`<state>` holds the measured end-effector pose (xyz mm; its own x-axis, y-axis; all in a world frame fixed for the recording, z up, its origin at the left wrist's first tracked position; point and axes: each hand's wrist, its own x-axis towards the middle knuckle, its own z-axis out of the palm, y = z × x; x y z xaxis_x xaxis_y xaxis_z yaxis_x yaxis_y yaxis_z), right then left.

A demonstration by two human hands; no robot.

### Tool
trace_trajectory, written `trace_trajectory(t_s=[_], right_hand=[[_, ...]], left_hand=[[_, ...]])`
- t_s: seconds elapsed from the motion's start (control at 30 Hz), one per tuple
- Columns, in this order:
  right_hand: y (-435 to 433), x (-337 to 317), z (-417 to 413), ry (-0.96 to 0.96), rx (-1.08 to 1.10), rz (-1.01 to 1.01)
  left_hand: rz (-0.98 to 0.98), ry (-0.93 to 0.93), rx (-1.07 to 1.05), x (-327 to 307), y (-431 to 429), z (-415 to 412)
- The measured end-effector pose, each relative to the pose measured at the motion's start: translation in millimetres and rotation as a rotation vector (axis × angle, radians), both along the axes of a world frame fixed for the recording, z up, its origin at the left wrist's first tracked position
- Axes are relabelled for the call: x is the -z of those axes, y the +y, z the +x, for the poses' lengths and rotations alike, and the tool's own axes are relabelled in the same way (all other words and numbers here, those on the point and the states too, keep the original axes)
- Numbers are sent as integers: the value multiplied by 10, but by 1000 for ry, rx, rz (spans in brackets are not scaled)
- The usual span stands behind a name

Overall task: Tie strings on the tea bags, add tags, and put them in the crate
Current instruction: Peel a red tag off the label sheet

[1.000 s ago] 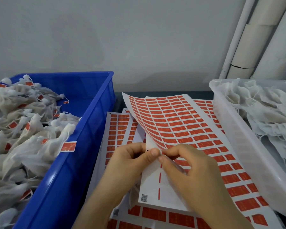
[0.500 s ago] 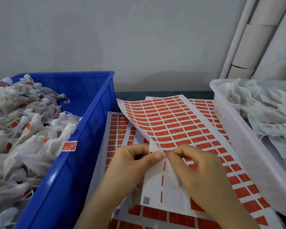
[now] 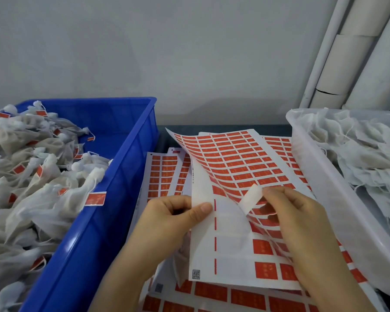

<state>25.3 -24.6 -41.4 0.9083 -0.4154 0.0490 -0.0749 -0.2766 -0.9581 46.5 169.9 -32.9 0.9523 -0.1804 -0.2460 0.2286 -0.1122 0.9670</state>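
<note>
Head view: right fingers (image 3: pixel 277 194) pinch tag (image 3: pixel 252 195), left fingers (image 3: pixel 200 210) pinch sheet (image 3: pixel 230 244)

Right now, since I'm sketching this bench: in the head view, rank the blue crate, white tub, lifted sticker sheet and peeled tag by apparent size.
1. blue crate, largest though cropped.
2. sticker sheet and white tub: about alike; the tub is cropped, so unranked.
3. peeled tag, pinched in the right hand, smallest.

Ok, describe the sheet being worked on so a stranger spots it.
Between the blue crate and the clear tub lies a pile of red tag sheets. The top sheet is it: alone it curls up off the pile, the left hand pinching its white edge, the right hand pinching a strip lifted from it.
</note>
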Motion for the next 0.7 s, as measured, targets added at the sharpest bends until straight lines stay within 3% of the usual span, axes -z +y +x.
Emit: trace_trajectory(t_s=[0.17,0.27,0.37,0.6,0.7], right_hand=[[-148,-48,49,-2,54,182],[-165,-55,43,-32,41,244],[-143,-41,46,-72,33,219],[-119,-51,68,-131,13,268],[-114,-61,57,-149,1,221]], left_hand=[[6,32,-110,-26,65,6],[122,-59,-407,21,101,32],[63,-145,-633,30,143,72],[-124,-341,-602,-105,49,-15],[-304,-387,-587,-178,64,-49]])
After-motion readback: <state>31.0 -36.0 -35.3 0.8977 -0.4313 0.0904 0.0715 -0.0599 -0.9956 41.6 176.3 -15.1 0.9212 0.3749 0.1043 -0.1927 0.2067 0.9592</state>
